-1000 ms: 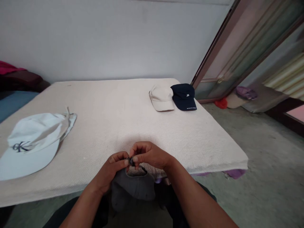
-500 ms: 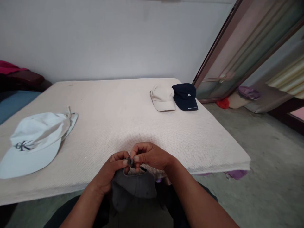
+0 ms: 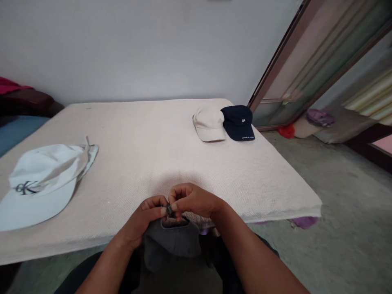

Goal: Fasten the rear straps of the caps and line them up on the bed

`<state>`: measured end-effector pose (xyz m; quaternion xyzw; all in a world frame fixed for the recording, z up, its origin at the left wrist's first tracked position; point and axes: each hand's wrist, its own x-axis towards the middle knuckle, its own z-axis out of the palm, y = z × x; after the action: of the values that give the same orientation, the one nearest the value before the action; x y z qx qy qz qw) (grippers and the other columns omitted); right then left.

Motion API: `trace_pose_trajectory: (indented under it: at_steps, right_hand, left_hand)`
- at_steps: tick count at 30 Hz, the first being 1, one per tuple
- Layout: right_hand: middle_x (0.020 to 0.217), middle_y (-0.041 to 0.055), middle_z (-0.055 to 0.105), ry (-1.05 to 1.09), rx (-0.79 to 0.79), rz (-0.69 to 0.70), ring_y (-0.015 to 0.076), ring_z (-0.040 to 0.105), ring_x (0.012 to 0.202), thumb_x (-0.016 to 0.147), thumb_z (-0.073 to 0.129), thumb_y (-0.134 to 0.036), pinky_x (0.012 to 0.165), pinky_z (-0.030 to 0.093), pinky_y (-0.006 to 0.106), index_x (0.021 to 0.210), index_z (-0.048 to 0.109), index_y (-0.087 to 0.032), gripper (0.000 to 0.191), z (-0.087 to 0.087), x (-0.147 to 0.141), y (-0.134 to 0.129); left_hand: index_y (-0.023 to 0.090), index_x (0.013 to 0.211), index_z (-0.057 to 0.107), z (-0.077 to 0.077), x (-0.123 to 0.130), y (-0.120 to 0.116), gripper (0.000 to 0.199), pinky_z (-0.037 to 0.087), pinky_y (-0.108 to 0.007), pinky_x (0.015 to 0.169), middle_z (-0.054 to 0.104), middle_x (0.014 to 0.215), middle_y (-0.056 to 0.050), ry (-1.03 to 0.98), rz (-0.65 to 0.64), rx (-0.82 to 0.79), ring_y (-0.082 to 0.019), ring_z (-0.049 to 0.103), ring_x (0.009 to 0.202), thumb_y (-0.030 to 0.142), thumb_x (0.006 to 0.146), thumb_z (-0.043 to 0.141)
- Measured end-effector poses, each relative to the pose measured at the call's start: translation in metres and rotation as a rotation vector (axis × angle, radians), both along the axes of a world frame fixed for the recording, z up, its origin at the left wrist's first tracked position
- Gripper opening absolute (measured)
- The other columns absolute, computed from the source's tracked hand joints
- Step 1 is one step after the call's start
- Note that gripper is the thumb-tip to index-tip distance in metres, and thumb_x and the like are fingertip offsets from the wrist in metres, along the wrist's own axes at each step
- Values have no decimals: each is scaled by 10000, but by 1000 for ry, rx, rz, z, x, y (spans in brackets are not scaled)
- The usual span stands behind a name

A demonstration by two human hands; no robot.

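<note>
A dark grey cap (image 3: 177,241) hangs below my hands at the table's near edge, its back opening facing up. My left hand (image 3: 147,216) pinches the strap at the left of that opening. Fingertips of my right hand (image 3: 191,201) are closed on the same strap from the right, touching or nearly touching the left fingertips. The small buckle area between them is too small and partly covered to make out.
A white cap (image 3: 45,179) lies on the cream-covered table (image 3: 137,139) at the left. Side by side near the back right are a beige cap (image 3: 210,124) and a navy cap (image 3: 238,122). Behind stands a wall; a framed glass panel (image 3: 294,77) is at the right.
Both hands keep their grip on the cap's strap, with only slight finger movement at the buckle area. The view has shifted very slightly.
</note>
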<state>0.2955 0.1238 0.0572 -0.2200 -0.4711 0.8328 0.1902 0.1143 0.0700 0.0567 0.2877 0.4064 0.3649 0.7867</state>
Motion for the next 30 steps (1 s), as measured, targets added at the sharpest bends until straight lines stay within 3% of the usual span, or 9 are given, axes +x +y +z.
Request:
trace_pose_trajectory:
  at_steps: [10, 30]
  right_hand:
    - [537, -42, 565, -111, 11, 75, 84, 555, 507, 637, 572, -66, 536, 459, 203, 674, 575, -137, 80, -3, 2, 3]
    - [503, -49, 550, -200, 35, 225, 75, 553, 501, 650, 596, -98, 535, 483, 201, 618, 554, -134, 65, -2, 6, 5]
  left_hand:
    - [160, 693, 662, -4, 0, 0, 58, 383, -165, 522, 679, 660, -17, 31, -80, 1, -84, 554, 551, 187, 690, 713]
    - [150, 704, 691, -4, 0, -1, 124, 375, -185, 564, 644, 669, -15, 117, -228, 32, -91, 520, 581, 266, 692, 733]
